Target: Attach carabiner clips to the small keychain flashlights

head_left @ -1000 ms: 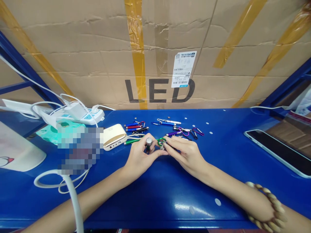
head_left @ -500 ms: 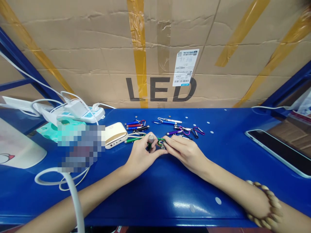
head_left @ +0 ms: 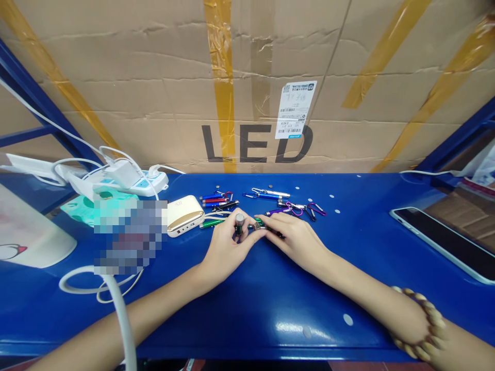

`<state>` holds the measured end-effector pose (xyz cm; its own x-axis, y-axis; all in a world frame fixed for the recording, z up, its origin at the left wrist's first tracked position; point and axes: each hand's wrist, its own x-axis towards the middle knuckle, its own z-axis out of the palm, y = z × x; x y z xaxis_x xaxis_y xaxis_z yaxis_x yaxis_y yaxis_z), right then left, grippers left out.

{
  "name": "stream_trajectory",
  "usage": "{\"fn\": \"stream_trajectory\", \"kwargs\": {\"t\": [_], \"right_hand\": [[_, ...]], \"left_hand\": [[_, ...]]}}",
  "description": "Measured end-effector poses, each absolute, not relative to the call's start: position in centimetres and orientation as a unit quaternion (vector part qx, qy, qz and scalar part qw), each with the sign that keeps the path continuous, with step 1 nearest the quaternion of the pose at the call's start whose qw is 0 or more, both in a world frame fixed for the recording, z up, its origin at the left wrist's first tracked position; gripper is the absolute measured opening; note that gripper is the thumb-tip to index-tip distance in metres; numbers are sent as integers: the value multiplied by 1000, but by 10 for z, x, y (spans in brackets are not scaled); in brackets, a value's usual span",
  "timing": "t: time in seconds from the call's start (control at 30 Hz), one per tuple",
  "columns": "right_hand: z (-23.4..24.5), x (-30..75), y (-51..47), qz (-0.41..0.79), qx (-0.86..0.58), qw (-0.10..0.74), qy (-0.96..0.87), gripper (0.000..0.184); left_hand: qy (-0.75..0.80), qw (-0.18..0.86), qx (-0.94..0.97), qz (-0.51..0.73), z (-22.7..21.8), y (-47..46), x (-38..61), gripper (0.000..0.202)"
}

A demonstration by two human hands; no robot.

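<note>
- Smooth, glossy blue metal makes the tabletop (head_left: pixel 247 314); at twelve o'clock stands creased matte cardboard, a box (head_left: pixel 162 103) striped with shiny tape.
- Slim metallic tubes with looped clips lie in two clusters: the blue-and-red group (head_left: pixel 214 200) at eleven o'clock from the hands, the purple group (head_left: pixel 280 211) at one.
- A rounded cream power bank (head_left: pixel 187 214) with a golden band sits at ten o'clock; a flat, dark-glassed phone (head_left: pixel 444 239) lies at three.
- The left hand (head_left: pixel 222 247) is curled closed around a small dark-green tube (head_left: pixel 240 220), its round silver end up, in front of the near edge of the clusters.
- The right hand (head_left: pixel 299 239), with round wooden beads (head_left: pixel 429 324) on its forearm, has its fingertips pinched together on a curved green clip (head_left: pixel 260 222), just right of the tube.
</note>
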<state>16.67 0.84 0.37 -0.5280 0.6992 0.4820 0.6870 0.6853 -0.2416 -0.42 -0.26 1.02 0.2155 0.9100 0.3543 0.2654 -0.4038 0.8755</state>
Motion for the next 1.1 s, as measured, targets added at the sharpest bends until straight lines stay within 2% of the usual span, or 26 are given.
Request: {"fn": "stream_trajectory", "kwargs": {"t": [0.2, 0.43, 0.57, 0.87, 1.1], "right_hand": [[4, 167, 9, 8, -413, 302, -859, 33], [13, 167, 5, 53, -316, 440, -839, 21], [14, 166, 4, 46, -265, 435, -859, 16], [15, 167, 6, -1, -253, 408, -877, 14], [17, 165, 2, 36, -309, 465, -828, 9]], "left_hand": [[437, 342, 706, 440, 10, -1, -5, 32], [432, 335, 709, 446, 9, 0, -6, 32], [431, 345, 713, 432, 11, 1, -7, 30], [423, 352, 730, 405, 9, 3, -7, 31], [413, 353, 733, 409, 11, 1, -5, 22]]}}
